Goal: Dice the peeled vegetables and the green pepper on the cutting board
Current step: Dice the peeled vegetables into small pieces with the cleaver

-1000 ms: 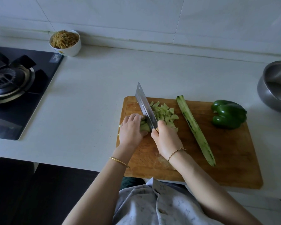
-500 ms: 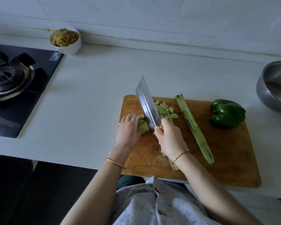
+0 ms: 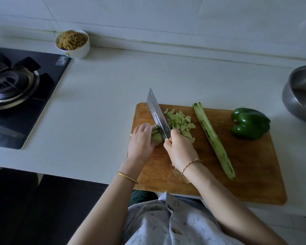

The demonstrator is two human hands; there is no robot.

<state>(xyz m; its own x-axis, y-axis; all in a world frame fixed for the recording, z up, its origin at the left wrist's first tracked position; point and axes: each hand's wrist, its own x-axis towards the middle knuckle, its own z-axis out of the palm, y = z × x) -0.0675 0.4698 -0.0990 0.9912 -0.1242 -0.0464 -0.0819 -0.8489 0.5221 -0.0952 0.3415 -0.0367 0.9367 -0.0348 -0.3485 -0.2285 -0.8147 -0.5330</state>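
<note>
Since half a second ago the cleaver [image 3: 157, 114] has dropped from its raised position back onto the cucumber strips [image 3: 156, 136] at the left of the cutting board [image 3: 254, 174]. The right hand [image 3: 181, 151] grasps the cleaver handle. The left hand [image 3: 142, 140], fingers curled, pins the strips just beside the blade. Diced pieces [image 3: 181, 123] lie heaped on the board, right of the blade. A whole peeled cucumber [image 3: 213, 140] lies diagonally across the board's centre, and the green pepper [image 3: 249, 123] sits uncut at its far right. Step in hand: dicing the first vegetable, probably near its end. Next move: draw the left fingertips back, then chop again. A steel pot [image 3: 300, 96] stands right of the board.
</note>
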